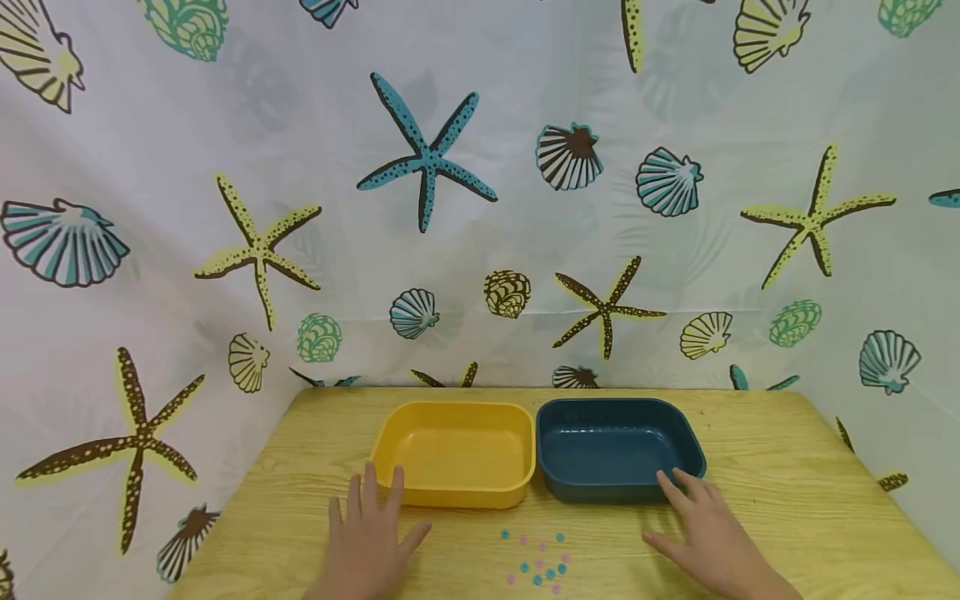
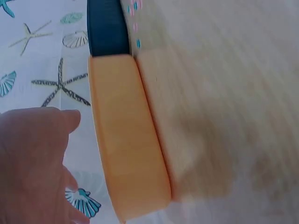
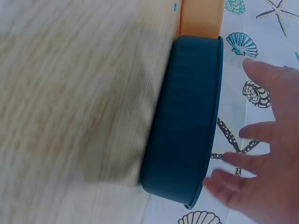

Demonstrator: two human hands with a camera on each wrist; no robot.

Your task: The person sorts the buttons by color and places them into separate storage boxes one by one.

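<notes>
My left hand (image 1: 365, 533) is spread with straight fingers at the front left corner of a yellow tray (image 1: 457, 497), holding nothing. On the other side, my right hand (image 1: 705, 529) has its fingers extended near the front right corner of a dark blue tray (image 1: 622, 493); nothing is in it. Whether the fingertips touch either rim, I cannot tell. Between the hands, several small blue discs (image 1: 562, 568) and pink discs (image 1: 542, 547) lie scattered on the table. In the right wrist view, the right hand's fingers (image 3: 254, 133) are apart and slightly bent beside the blue tray.
Both trays stand side by side on a wood-grain table (image 1: 780, 467), with nothing visible inside them. Behind and at the sides hangs a white cloth (image 1: 480, 250) printed with starfish and shells; it meets the table's back edge.
</notes>
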